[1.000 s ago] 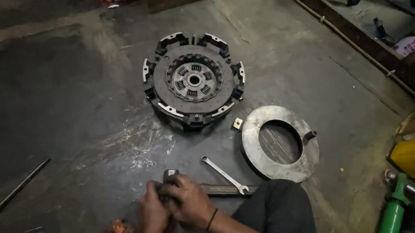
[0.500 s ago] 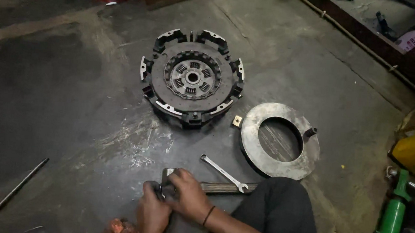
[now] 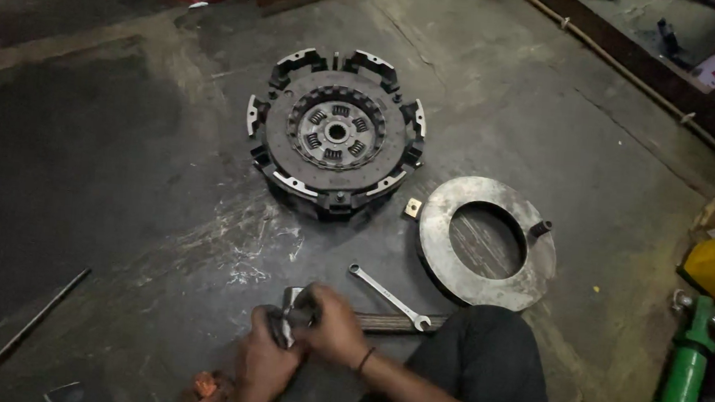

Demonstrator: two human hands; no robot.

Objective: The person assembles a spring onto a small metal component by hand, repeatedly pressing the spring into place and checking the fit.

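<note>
Dark, stained floor [image 3: 105, 164] lies under everything. Well below the big round clutch [image 3: 334, 133], I see my left hand [image 3: 264, 360] and right hand [image 3: 332, 325] both closed around a small grey metal part [image 3: 291, 308]. Nearer the clutch lies a wrench [image 3: 388, 297], with a flat metal ring [image 3: 487, 241] beside it.

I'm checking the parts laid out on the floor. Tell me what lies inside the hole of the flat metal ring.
Inside the flat metal ring only bare scratched concrete floor shows. What lies under the ring's own metal is covered. A small block sits just outside its rim.
</note>
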